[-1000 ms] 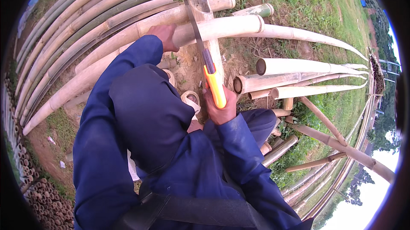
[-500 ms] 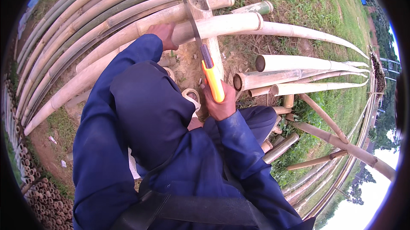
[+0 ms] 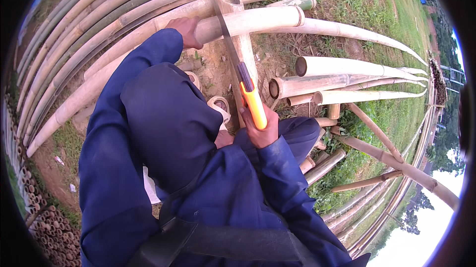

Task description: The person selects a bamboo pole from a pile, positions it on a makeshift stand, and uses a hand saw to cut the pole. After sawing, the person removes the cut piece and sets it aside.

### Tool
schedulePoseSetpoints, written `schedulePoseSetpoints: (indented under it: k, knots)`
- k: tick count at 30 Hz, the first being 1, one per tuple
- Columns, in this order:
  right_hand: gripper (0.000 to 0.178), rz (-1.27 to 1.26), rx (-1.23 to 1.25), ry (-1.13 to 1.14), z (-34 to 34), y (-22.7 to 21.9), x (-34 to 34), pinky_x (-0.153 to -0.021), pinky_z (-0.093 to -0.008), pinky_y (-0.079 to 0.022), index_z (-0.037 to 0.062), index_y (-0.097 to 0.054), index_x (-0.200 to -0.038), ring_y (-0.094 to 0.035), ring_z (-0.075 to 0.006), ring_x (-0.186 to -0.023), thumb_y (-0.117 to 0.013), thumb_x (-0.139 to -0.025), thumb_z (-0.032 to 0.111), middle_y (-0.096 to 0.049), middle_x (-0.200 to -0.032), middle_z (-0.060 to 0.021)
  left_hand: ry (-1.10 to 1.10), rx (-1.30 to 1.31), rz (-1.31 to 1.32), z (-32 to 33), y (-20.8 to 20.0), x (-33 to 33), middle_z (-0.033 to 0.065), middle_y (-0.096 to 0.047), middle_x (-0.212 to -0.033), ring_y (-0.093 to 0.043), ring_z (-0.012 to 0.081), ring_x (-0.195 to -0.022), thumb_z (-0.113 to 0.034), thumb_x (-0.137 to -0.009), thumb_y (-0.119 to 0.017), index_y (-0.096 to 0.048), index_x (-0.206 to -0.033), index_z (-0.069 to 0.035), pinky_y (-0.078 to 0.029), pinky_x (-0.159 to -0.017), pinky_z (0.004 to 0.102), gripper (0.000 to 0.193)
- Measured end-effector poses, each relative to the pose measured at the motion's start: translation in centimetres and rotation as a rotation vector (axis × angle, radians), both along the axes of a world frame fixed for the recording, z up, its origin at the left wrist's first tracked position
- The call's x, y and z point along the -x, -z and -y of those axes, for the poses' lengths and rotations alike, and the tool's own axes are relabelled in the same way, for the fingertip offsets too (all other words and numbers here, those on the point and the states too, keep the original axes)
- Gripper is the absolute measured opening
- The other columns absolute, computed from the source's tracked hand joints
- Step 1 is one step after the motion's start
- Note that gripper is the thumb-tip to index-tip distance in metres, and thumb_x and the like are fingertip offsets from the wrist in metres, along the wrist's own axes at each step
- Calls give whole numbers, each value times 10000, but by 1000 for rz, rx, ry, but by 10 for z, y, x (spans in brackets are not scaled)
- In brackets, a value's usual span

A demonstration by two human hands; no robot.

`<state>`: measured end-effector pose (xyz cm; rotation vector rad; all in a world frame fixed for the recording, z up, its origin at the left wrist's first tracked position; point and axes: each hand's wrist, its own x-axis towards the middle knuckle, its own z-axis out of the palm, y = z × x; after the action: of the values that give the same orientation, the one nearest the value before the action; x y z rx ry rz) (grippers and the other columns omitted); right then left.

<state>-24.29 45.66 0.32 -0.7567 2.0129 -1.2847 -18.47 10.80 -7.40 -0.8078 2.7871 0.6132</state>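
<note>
My right hand (image 3: 264, 129) grips the orange-yellow handle of a hand saw (image 3: 254, 106). The saw's long dark blade slants away from me across a thick pale bamboo pole (image 3: 270, 19), lying against it. Just left of the blade, my left hand (image 3: 185, 31) is wrapped over the same pole. Under the pole runs a bamboo support (image 3: 244, 51) with a notch cut near its far end. Whether the blade has cut into the pole cannot be made out.
Long bamboo poles (image 3: 94, 24) lie side by side at the left. Further cut poles (image 3: 347, 69) point off to the right over grass. Short bamboo pieces (image 3: 325, 165) lie beside my right knee. A braced bamboo frame (image 3: 396, 165) stands at right; stacked bamboo (image 3: 54, 232) fills the lower left.
My right hand has drawn the saw back toward me and slightly right, so its handle sits lower in view. My left hand stays on the pole, with a small shift in view.
</note>
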Motion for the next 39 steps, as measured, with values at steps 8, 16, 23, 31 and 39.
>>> schedulePoseSetpoints:
  k: [8, 16, 23, 31, 39]
  knots:
    - [254, -180, -16, 10, -71, -26, -27, -707, -329, -571, -37, -736, -1148, -765, -252, -755, -710, -898, -4, -755, -859, -166, 0, -20, 14, 13, -5, -4, 272, -723, -1001, -701, 452, -989, -421, -613, -847, -655, -1134, 8, -542, -915, 510, 701]
    - [175, -97, 48, -4, -29, 4, -17, -650, -341, -541, -37, -722, -1055, -693, -222, -650, -746, -904, 48, -694, -761, -170, 30, -89, -24, 30, 9, 6, 248, -736, -1033, -699, 436, -1025, -417, -595, -863, -653, -1258, -35, -539, -930, 495, 793]
    - [156, -153, 22, -17, -30, -20, -9, -646, -329, -542, -38, -729, -1061, -702, -173, -680, -704, -928, 39, -692, -735, -142, -36, -11, 41, 8, -5, -2, 275, -717, -1017, -697, 441, -1012, -404, -612, -855, -626, -1213, -1, -543, -916, 510, 759]
    - [184, -124, -13, -10, -46, -10, -22, -677, -340, -552, -38, -720, -1070, -698, -190, -701, -738, -898, 27, -712, -779, -151, -3, -9, -54, 15, 5, -5, 272, -721, -993, -705, 450, -980, -402, -624, -847, -647, -1151, 16, -550, -906, 511, 702]
    - [117, -93, -10, -23, 9, -2, 8, -580, -365, -502, -45, -683, -958, -613, -246, -542, -712, -933, 66, -620, -652, -184, -3, -76, -21, 23, 15, 12, 270, -728, -1052, -697, 438, -1023, -392, -581, -863, -659, -1235, -10, -539, -914, 502, 784]
